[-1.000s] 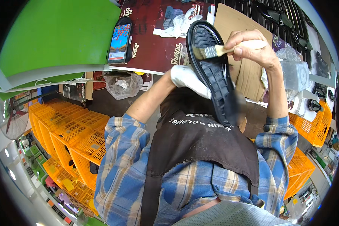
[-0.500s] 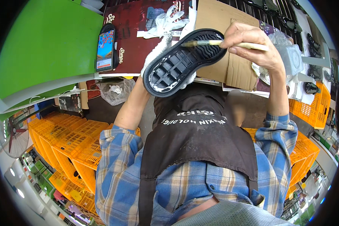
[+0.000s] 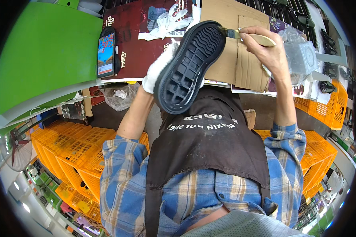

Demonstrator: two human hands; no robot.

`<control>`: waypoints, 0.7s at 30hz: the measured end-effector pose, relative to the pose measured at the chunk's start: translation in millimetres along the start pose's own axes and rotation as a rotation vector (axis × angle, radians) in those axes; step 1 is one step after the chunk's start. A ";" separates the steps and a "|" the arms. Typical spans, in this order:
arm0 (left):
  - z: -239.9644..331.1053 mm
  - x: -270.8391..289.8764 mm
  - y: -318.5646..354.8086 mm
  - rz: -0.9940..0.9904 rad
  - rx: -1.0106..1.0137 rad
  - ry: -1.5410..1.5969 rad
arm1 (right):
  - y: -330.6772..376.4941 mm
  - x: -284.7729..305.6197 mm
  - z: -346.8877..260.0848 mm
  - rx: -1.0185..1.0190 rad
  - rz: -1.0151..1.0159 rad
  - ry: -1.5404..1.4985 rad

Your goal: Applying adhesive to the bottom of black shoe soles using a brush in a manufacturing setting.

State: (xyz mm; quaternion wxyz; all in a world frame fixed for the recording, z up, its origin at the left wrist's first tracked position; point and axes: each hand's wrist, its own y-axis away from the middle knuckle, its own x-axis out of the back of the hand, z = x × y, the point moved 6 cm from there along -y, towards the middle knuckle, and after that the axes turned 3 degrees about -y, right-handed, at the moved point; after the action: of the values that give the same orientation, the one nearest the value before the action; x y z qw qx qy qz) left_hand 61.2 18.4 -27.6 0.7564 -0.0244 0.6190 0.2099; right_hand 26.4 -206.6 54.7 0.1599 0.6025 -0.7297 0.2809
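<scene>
My left hand, in a white glove, grips a black shoe sole from its left side and underneath. The sole tilts over the table's near edge, its ribbed and gridded face toward me; thin whitish streaks line the inner rim near its lower end. A flat brush with a pale handle is pinched between the bare fingers of my right hand. Its bristles meet the rim at the sole's far right end. Most of the left fingers are hidden behind the sole.
Beyond the sole lie a dark red box sheet, white gloves and brown cardboard. A phone sits at left beside a green panel. At right stands a clear plastic container. Orange crates stack behind me.
The sole has turned more upright and dropped slightly toward me. The brush has shifted from across the ribbed part to the rim at the far end. Fewer white streaks show on the sole.
</scene>
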 end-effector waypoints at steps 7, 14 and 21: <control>0.2 -10.7 -2.9 0.042 -0.236 -0.862 | 11.4 -21.7 -4.5 -0.329 0.164 -0.337; 15.8 8.4 -8.4 0.121 -0.377 -1.023 | 20.5 -28.8 -29.4 -0.288 0.055 -0.370; 39.5 -5.6 -8.4 0.121 -0.517 -0.775 | 28.2 -26.3 -44.3 -0.061 -0.067 -0.325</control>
State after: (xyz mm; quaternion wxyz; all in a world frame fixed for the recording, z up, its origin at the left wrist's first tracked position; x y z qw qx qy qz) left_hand 99.9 20.9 -15.0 0.8873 -0.0956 0.2188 0.3947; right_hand 0.3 -155.9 68.7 0.0673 0.6589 -0.7336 0.1522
